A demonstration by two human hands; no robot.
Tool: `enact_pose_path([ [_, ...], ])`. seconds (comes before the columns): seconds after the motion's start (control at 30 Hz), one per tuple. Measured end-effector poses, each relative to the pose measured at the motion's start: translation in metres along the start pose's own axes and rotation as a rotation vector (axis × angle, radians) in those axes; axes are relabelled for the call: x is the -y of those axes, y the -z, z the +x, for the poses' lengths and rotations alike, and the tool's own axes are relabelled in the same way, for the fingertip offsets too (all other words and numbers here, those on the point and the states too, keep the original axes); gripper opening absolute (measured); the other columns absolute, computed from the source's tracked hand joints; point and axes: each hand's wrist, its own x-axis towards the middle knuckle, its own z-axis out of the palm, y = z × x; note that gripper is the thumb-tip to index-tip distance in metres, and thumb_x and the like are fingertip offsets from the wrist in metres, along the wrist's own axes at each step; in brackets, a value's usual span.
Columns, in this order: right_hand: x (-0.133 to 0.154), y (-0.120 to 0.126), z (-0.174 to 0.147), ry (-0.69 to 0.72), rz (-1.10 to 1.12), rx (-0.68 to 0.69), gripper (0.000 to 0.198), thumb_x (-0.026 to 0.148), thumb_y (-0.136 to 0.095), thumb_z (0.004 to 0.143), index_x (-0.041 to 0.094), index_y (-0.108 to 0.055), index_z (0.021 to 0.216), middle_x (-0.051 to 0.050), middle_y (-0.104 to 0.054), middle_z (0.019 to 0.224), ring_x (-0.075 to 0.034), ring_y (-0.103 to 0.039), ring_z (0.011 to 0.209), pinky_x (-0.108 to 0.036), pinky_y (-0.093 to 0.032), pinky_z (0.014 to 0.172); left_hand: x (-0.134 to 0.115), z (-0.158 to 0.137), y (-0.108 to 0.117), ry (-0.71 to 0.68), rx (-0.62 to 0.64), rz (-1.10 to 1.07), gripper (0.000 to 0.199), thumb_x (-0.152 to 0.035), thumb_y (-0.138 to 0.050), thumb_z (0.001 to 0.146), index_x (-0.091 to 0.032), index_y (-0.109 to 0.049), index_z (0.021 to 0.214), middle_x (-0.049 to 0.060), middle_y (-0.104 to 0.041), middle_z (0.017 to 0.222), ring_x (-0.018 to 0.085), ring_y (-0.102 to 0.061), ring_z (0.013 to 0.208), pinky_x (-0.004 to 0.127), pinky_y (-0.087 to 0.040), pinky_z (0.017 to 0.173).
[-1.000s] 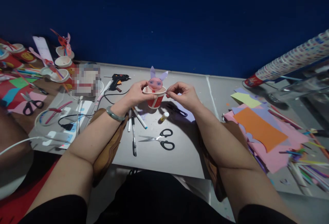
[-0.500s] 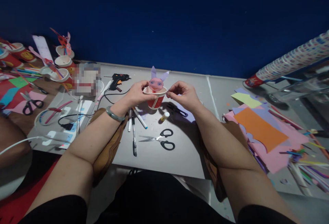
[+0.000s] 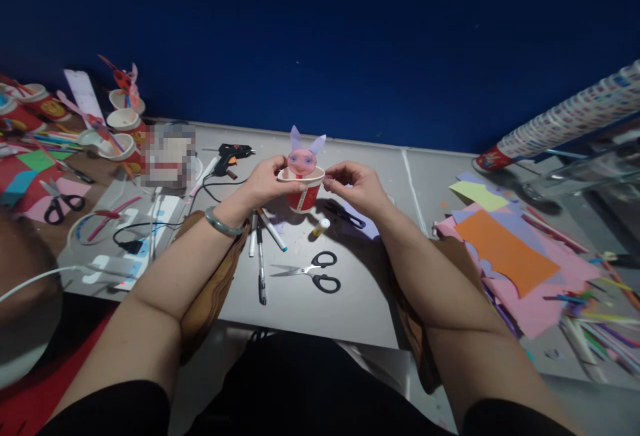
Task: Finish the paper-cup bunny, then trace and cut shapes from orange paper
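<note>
Grey counter (image 3: pixel 360 316), cup (image 3: pixel 302 199) over its middle, clamped in the fingers of your left hand (image 3: pixel 263 183). Paper face (image 3: pixel 302 161) just rose slightly, likely fine adjustment. Right hand (image 3: pixel 359 187) beside cup, finger grip unclear.

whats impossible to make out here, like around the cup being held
In the head view:
Whether the right hand pinches anything: too small to tell.
Inner bottom of the held cup: hidden by its near wall.
What lies under the pixelated patch: masked.
Upper end of the cup stack: cut off by the right edge.
</note>
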Motion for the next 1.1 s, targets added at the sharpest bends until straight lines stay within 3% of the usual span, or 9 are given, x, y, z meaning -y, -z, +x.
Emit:
enact_pose_path([
  [0.3,0.0008,0.0029,-0.0013,0.006,-0.062,0.021,0.042,0.06,-0.083,0.079,0.02,-0.073,0.08,-0.004,-0.071,0.073,-0.015,-0.06,0.064,-0.033,-0.049,0.064,-0.0009,-0.0005,0.0002,0.003,0.027,0.008,0.049,-0.037,-0.091,0.065,-0.017,-0.07,0.105,0.01,-0.079,0.106,0.024,-0.073,0.092,0.04,-0.06,0.083],
  [0.77,-0.0034,0.0039,0.0004,-0.033,0.027,0.084,0.055,0.073,-0.084,0.072,0.021,-0.067,0.078,-0.001,-0.063,0.068,-0.014,-0.055,0.063,-0.032,-0.046,0.061,-0.0039,-0.0027,-0.0008,-0.013,0.06,-0.036,0.054,-0.038,-0.093,0.063,-0.016,-0.071,0.108,0.011,-0.079,0.107,0.024,-0.073,0.094,0.037,-0.059,0.08],
  [1.1,0.0009,0.0039,0.0014,-0.121,0.116,0.107,0.04,0.045,-0.094,0.065,0.019,-0.071,0.086,-0.002,-0.07,0.08,-0.011,-0.055,0.064,-0.028,-0.045,0.062,-0.0028,-0.0012,0.0033,0.004,0.008,-0.092,0.052,-0.039,-0.094,0.064,-0.015,-0.072,0.105,0.01,-0.078,0.106,0.021,-0.071,0.095,0.034,-0.055,0.084],
])
